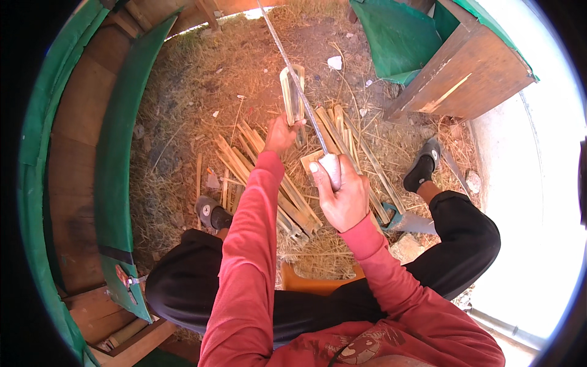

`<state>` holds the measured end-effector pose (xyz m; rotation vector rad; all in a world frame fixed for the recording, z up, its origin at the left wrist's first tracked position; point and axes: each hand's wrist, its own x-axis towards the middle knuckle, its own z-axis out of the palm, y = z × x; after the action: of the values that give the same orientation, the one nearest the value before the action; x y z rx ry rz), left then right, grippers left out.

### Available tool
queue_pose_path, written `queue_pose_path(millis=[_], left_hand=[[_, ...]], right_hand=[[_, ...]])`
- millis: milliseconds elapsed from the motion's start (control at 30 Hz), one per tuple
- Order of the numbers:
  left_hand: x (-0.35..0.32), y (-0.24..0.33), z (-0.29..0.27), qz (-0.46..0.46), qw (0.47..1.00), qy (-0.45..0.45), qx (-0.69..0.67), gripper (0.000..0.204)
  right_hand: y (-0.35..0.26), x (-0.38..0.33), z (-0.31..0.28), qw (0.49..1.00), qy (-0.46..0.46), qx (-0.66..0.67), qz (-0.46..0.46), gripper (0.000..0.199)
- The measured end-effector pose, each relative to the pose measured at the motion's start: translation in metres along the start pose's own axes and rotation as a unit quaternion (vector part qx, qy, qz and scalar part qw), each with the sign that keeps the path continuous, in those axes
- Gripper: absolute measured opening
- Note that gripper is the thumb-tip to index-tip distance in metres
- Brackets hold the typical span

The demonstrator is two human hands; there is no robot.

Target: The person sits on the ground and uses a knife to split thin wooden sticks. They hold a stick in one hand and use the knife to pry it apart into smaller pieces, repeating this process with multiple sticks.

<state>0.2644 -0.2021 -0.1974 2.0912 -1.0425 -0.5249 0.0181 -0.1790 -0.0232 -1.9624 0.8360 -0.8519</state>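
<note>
My left hand [280,133] is closed around the lower end of a split bamboo piece [287,92], pale at its edges and darker down the middle. In my right hand [347,196] is a machete with a whitish handle [331,169], my thumb lying along it. Its long, narrow blade [280,50] slants up and left, crossing in front of the bamboo piece. Whether the blade touches the bamboo I cannot tell. Below both hands, several split bamboo strips [296,205] lie on the ground. More strips [350,137] lie to the right, partly behind my right hand.
A handsaw [416,224] with a teal handle lies by my right leg. An orange seat edge [315,282] shows between my legs. Dry grass covers the ground. A green-covered wooden panel [116,165] stands left; a wooden box-like structure [468,82] with green covering is at the upper right.
</note>
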Motion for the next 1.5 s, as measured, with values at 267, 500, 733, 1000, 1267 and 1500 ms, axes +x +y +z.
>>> queue_pose_path(millis=[267,500,733,1000,1267,1500], left_hand=[[-0.051,0.038,-0.024,-0.050,0.990,0.091,-0.096,0.066],[-0.194,0.187,-0.091,-0.182,0.879,0.014,-0.441,0.060],[-0.208,0.191,-0.050,-0.084,0.958,0.262,-0.077,0.042],[-0.207,0.189,-0.089,-0.062,0.954,0.280,-0.086,0.032],[-0.207,0.184,-0.094,-0.044,0.952,0.294,-0.075,0.029],[-0.203,0.204,-0.103,-0.064,0.965,0.253,-0.033,0.028]], right_hand=[[-0.011,-0.002,-0.003,0.997,-0.045,0.048,0.039,0.025],[-0.010,-0.015,0.016,0.958,-0.071,0.264,0.082,0.037],[0.033,-0.002,-0.002,0.992,-0.096,0.066,0.041,0.060],[0.294,-0.077,-0.015,0.838,-0.267,-0.286,0.380,0.066],[0.277,-0.107,0.006,0.920,-0.209,-0.221,0.249,0.059],[0.190,-0.050,-0.028,0.977,-0.100,0.111,0.155,0.049]])
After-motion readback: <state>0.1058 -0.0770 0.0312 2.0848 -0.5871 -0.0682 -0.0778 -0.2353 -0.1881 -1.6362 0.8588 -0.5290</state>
